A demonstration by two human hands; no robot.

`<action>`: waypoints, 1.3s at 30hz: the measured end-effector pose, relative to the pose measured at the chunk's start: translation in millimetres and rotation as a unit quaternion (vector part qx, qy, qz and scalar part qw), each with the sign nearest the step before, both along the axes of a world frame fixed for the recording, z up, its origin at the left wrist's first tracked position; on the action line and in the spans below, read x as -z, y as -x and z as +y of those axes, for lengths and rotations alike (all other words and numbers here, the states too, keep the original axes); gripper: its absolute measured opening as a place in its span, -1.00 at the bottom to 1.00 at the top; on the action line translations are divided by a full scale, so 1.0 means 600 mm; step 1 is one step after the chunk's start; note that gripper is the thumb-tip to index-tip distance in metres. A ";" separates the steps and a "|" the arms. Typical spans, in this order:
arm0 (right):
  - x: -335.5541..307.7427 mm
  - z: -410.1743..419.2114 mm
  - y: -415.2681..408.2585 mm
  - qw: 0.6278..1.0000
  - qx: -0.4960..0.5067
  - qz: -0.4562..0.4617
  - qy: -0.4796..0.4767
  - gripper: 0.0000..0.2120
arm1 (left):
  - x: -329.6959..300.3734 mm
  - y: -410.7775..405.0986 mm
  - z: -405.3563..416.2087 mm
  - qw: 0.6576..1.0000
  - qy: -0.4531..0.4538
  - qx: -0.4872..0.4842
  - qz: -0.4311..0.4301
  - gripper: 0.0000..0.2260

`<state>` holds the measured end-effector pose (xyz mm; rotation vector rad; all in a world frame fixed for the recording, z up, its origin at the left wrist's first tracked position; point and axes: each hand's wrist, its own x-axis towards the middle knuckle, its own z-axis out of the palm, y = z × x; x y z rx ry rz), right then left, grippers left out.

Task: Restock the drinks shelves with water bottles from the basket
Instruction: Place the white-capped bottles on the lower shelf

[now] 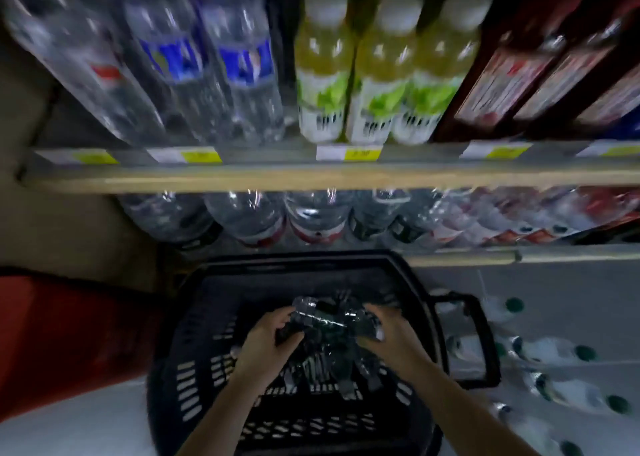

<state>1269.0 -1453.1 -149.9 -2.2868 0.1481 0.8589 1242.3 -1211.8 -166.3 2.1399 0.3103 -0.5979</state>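
Note:
A black plastic basket (194, 369) stands on the floor below the shelves. Inside it lie clear water bottles with dark labels (322, 362). My left hand (266, 341) and my right hand (388, 331) both reach into the basket and grip one clear bottle (329, 317) between them, the left at its left end, the right at its right end. The image is blurred, so the exact number of bottles in the basket is unclear. The lower shelf (460, 256) holds a row of clear water bottles (246, 213) right behind the basket.
The upper shelf (277, 178) carries large water bottles (239, 68), yellow-green drinks (377, 75) and dark red bottles (540, 64). A red object (69, 341) stands left of the basket. Green-capped bottles (554, 351) lie on the floor at right, beside the basket handle (481, 345).

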 end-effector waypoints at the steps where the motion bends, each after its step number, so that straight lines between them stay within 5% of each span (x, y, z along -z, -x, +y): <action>1: 0.047 0.006 -0.006 1.000 -0.006 -0.002 0.003 -0.33 | 0.044 -0.003 -0.001 1.000 -0.002 0.013 -0.003 -0.56; 9: 0.268 0.031 -0.019 0.995 -0.071 -0.001 0.065 -0.28 | 0.234 -0.001 -0.016 0.999 -0.002 0.049 -0.020 -0.54; 18: 0.202 0.058 -0.017 0.969 -0.207 -0.111 0.082 -0.40 | 0.209 -0.008 -0.004 0.961 -0.130 0.215 -0.113 -0.26; 26: 0.181 0.094 0.008 0.936 -0.290 -0.186 0.071 -0.40 | 0.206 0.015 0.016 0.953 -0.170 0.243 -0.056 -0.35; 31: 0.201 0.069 0.018 0.991 -0.085 -0.093 0.034 -0.26 | 0.220 0.052 0.066 0.985 -0.144 0.097 0.007 -0.34; 36: 0.261 0.042 0.039 0.992 -0.044 0.045 0.110 -0.18 | 0.256 0.063 0.103 0.992 -0.124 0.015 0.020 -0.34; 39: 0.302 0.039 0.048 0.993 -0.018 0.067 0.099 -0.35 | 0.279 0.055 0.105 0.991 -0.127 0.028 0.005 -0.32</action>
